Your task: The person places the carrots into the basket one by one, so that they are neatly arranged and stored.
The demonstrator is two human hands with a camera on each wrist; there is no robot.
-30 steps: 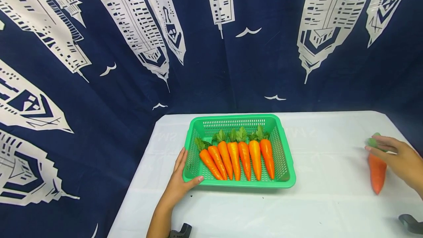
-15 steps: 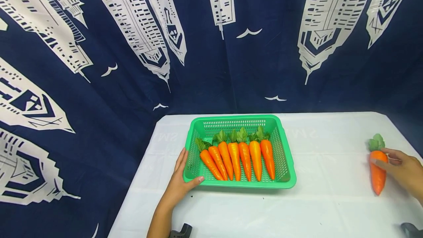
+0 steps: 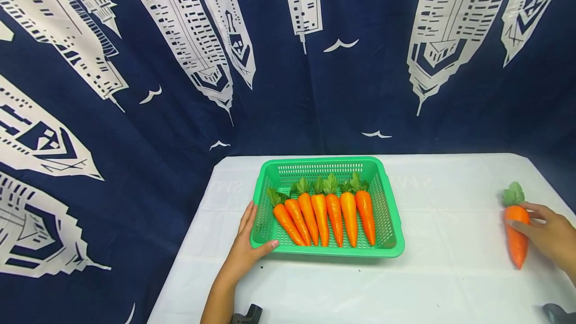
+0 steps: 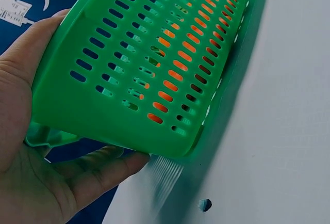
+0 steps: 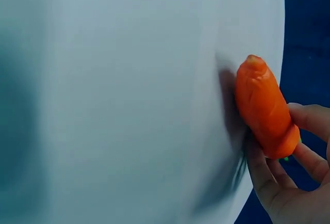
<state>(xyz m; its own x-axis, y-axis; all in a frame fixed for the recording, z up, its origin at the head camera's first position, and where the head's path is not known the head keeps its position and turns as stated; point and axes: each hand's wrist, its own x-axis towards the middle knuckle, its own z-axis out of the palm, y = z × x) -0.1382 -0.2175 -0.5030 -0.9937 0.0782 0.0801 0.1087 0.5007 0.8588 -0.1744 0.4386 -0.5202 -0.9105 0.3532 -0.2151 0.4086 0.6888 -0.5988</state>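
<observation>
My left hand holds the front left corner of a green plastic basket, with the thumb over the front rim and the fingers along the left side. Inside the basket, several orange carrots lie side by side, leafy tops toward the back. Far to the right, my right hand grips a single carrot near its leafy end, its tip pointing toward me. In the right wrist view the thumb and fingers lie on either side of that carrot; its leaves are mostly hidden there.
A white cloth covers the table. Behind and to the left hangs a dark blue curtain printed with white buildings. Dark wrist devices show below the left hand and at the lower right.
My right hand has moved from the leaves of the single carrot down to its orange body and taken hold. That carrot has shifted slightly. The left hand and basket stay put.
</observation>
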